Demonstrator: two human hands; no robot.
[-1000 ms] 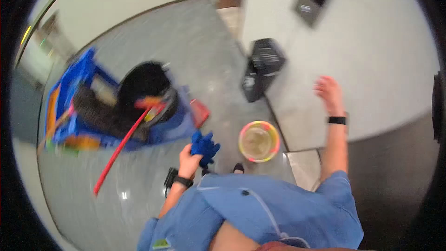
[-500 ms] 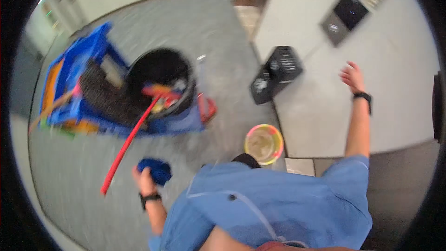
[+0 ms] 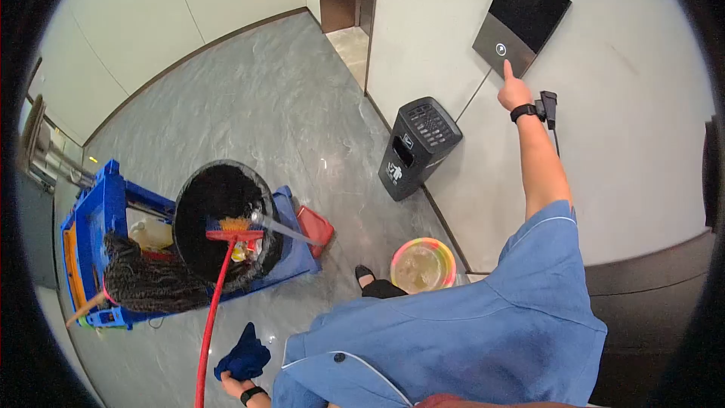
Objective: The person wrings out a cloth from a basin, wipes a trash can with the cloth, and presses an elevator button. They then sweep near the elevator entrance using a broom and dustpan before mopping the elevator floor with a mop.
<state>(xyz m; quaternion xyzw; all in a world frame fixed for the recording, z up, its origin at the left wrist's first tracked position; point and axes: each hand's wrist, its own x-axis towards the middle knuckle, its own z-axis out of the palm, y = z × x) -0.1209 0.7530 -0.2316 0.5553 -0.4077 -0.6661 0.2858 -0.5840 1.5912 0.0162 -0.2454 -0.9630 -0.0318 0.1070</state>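
Observation:
My left hand [image 3: 232, 384], low in the view, is closed on a dark blue cloth [image 3: 245, 355] that hangs beside the red broom handle. On the right, my right hand [image 3: 514, 92] reaches up to the wall with the index finger stretched out and holds nothing. Its fingertip is at the lower edge of a black wall panel [image 3: 521, 15], just below a round lit symbol. Whether it touches the panel I cannot tell. A black strap circles each wrist.
A blue cleaning cart [image 3: 113, 204] at left carries a black bin [image 3: 219, 181], a dark mop [image 3: 151, 283] and a red broom [image 3: 215, 310]. A black litter bin [image 3: 415, 151] stands by the wall. Near my foot is a colourful-rimmed bucket [image 3: 423, 266] of cloudy water.
My right hand has risen to the wall panel with its index finger extended. My left hand has moved down and left with the blue cloth. The view has shifted and is sharper.

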